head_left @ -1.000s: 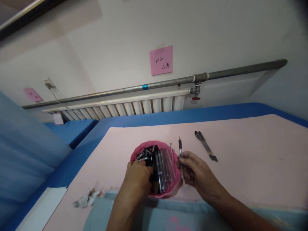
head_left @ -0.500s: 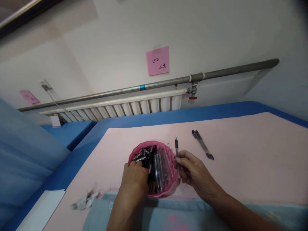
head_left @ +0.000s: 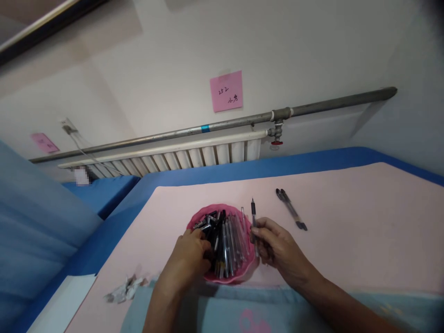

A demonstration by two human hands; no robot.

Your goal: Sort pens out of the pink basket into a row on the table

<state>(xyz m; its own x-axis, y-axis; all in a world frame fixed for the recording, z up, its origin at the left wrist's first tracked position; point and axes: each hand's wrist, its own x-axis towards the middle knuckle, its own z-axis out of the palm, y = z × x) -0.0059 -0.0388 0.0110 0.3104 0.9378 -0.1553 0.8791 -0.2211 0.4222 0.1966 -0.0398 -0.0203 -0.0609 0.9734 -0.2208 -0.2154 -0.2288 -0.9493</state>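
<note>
In the head view, a white radiator (head_left: 194, 155) ran along the wall behind a blue-edged table with a pale pink top (head_left: 347, 231). The right hand (head_left: 280, 245) pinched an uncapped pen (head_left: 254, 217) between thumb and fingers, tip up, beside the right rim of a pink basket (head_left: 250, 264). The left hand (head_left: 189, 253) reached into the basket's left side, among black pieces (head_left: 210, 226); its grip could not be told. Clear tubes (head_left: 237, 240) lay at the basket's right, and two pens (head_left: 292, 209) rested farther right.
</note>
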